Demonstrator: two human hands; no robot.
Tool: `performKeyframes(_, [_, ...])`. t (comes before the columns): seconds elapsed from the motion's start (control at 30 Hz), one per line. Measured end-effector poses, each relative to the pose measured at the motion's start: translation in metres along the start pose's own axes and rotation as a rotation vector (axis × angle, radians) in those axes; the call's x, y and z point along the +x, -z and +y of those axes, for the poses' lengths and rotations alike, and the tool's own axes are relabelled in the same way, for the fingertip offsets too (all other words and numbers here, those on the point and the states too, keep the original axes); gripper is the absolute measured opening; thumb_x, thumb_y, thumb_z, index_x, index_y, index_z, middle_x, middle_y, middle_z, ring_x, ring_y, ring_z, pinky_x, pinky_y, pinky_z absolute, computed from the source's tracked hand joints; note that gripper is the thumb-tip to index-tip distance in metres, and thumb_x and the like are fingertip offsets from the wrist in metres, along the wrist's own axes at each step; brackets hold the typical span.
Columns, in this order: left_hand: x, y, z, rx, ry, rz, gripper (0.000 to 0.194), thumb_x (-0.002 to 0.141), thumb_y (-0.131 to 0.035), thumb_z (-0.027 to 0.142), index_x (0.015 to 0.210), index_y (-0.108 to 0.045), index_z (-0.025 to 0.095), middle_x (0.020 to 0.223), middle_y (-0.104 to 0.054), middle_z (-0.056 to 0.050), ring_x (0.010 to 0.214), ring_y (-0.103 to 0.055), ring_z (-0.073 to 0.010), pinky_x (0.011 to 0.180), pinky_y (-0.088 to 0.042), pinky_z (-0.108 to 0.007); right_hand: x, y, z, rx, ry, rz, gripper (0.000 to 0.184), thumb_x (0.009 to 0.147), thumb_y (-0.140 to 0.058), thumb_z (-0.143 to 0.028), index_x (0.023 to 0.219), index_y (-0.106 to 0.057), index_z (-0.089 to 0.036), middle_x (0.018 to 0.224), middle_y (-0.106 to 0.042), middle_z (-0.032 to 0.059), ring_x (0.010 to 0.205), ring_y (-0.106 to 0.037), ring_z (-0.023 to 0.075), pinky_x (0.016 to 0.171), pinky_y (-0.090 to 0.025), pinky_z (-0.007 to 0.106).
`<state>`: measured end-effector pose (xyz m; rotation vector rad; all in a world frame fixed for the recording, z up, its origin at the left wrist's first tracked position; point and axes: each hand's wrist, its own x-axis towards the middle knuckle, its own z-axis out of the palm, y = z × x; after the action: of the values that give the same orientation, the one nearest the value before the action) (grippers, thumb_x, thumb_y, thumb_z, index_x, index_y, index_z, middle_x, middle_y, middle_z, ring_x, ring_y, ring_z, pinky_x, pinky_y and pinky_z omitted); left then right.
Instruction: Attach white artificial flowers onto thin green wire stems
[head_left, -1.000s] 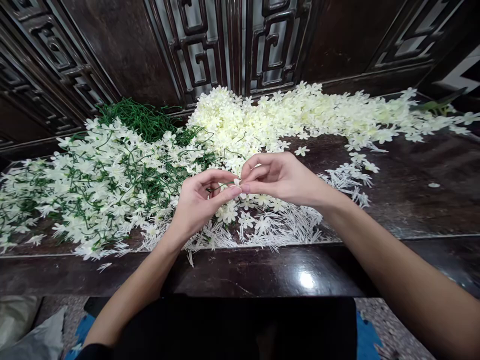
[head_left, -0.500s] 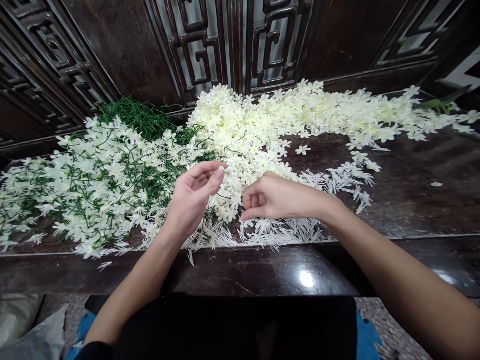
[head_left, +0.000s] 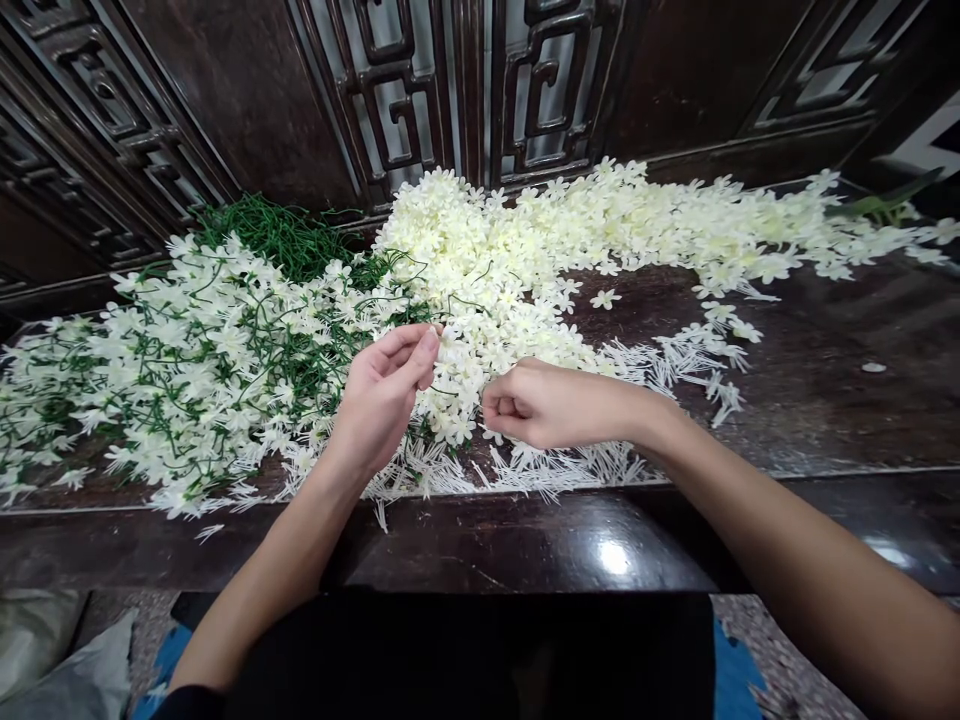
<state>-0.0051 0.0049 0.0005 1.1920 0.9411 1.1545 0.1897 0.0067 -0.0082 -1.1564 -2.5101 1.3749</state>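
Note:
My left hand (head_left: 386,385) is closed in a pinch, thumb against forefinger, on a small white artificial flower (head_left: 449,336) that shows only in part at the fingertips. To its right my right hand (head_left: 529,402) is closed, fingers curled inward; anything inside them is hidden. Both hands are above a heap of loose white flower heads (head_left: 495,325) with pale yellow centres. Under and in front of the right hand lie many thin white plastic pieces (head_left: 577,465). Left of my left hand is a pile of white flowers on green stems (head_left: 225,350).
Bare green stems (head_left: 274,235) are heaped at the back left. Everything lies on a dark, glossy wooden bench (head_left: 817,400) against a carved wooden panel (head_left: 555,80). More flower heads stretch along the back right. Pale bags (head_left: 82,660) are on the floor at lower left.
My left thumb and forefinger have closed more tightly and shifted slightly left. The right hand's fingers have curled in further, with the hand moving slightly left. The heaps look the same.

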Motion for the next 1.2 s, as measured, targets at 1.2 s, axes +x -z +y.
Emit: performKeyframes(1.2, [-0.004,0.0,-0.003,0.281,-0.196,-0.088,0.012,0.078,-0.071,0.018,0.09,-0.073,0.022,0.092,-0.071,-0.001,0.084,-0.064,-0.011,0.073,-0.051,-0.02,-0.007,0.006,-0.019,0.353,0.307,0.728,0.014,0.077,-0.07,-0.023,0.085,-0.06,-0.021,0.082,-0.065,0.0019,0.071,-0.064,0.0154,0.061,-0.058,0.03])
